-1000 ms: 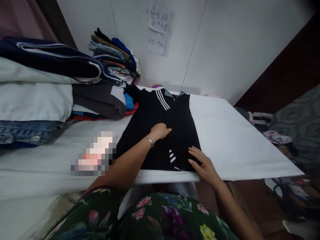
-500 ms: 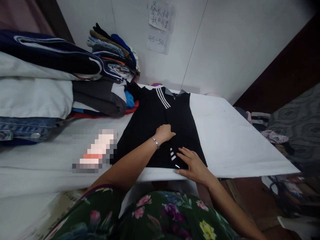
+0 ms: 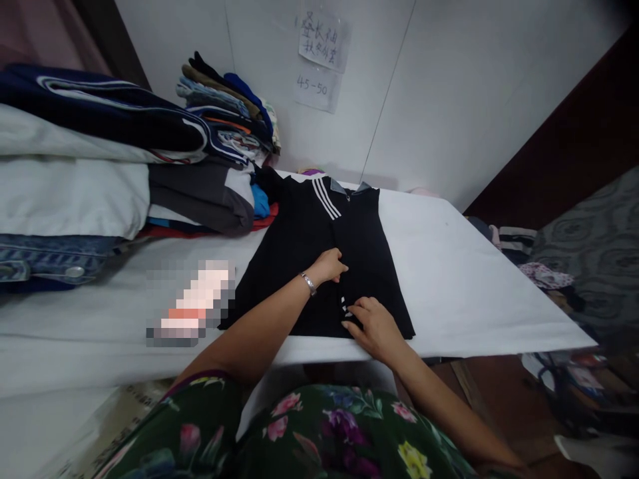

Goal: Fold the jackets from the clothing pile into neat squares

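A black jacket (image 3: 294, 266) lies on the white-covered table, its grey collar at the far end and three white stripes across one shoulder. Its outer edges are turned in toward a line down the middle. My left hand (image 3: 329, 265), a metal band at its wrist, rests on that line with its fingers curled into the fabric. Nearer the hem, my right hand (image 3: 375, 324) has thumb and fingers drawn together over a white-striped end of the jacket, partly hiding the stripes. The undersides of both hands' fingers are hidden.
Stacked folded clothes (image 3: 200, 193) stand on the left, with another pile (image 3: 224, 100) behind. A blurred-out object (image 3: 194, 299) lies left of the jacket. Handwritten paper signs (image 3: 319, 40) hang on the wall. More clothes (image 3: 544, 276) lie beyond the table's right edge.
My right hand's spread fingers have come together and moved slightly left onto the striped end, covering more of it. My left hand has barely moved.
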A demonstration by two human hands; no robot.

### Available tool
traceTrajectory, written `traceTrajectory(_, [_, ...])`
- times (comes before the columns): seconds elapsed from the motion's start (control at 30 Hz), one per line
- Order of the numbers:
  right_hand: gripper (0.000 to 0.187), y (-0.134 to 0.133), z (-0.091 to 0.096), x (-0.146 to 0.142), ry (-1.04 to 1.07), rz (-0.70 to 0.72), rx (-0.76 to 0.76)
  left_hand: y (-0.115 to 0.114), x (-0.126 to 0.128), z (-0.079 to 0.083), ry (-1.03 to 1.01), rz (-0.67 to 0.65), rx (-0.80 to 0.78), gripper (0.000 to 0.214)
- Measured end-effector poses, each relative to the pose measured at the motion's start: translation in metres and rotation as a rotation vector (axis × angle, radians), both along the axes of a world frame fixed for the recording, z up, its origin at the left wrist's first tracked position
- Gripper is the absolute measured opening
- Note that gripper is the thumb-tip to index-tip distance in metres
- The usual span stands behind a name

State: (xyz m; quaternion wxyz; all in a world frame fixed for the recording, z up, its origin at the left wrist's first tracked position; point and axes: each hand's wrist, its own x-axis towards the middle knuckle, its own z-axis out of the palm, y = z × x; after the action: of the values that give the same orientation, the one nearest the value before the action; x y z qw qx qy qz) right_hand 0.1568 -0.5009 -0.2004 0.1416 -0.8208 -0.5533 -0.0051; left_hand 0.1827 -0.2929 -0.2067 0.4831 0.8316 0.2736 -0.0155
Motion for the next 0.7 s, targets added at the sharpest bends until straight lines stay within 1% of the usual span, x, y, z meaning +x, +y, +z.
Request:
traceTrajectory(0.07, [0.023, 0.000, 0.002, 0.003, 0.025, 0.003, 0.003, -0.001, 0.000, 0.000, -0.016, 0.001, -0.002, 0.049])
traceTrajectory(0.13, [0.024, 0.001, 0.005, 0.004, 0.042, -0.002, 0.002, 0.001, 0.000, 0.002, -0.032, 0.000, 0.003, 0.050])
traceTrajectory(0.3, [0.025, 0.011, 0.012, 0.001, 0.066, -0.013, 0.080, 0.015, 0.000, 0.005, -0.040, -0.003, 0.040, 0.048])
traceTrajectory(0.43, [0.021, 0.018, 0.012, -0.007, 0.074, 0.017, -0.041, 0.024, -0.003, -0.001, 0.027, -0.029, 0.068, 0.043])
traceTrajectory(0.5, [0.021, 0.018, 0.016, -0.009, 0.117, 0.045, -0.060, 0.025, -0.004, -0.003, 0.053, -0.038, 0.075, 0.043])
traceTrajectory(0.57, [0.023, 0.016, 0.022, -0.006, 0.204, 0.088, -0.022, 0.025, -0.005, -0.003, 0.067, -0.041, 0.077, 0.044])
traceTrajectory(0.63, [0.024, 0.015, 0.029, 0.003, 0.266, 0.119, 0.061, 0.024, -0.005, -0.001, 0.079, -0.043, 0.072, 0.044])
traceTrajectory(0.7, [0.025, 0.017, 0.034, 0.019, 0.251, 0.108, 0.168, 0.023, -0.006, 0.002, 0.092, -0.044, 0.065, 0.043])
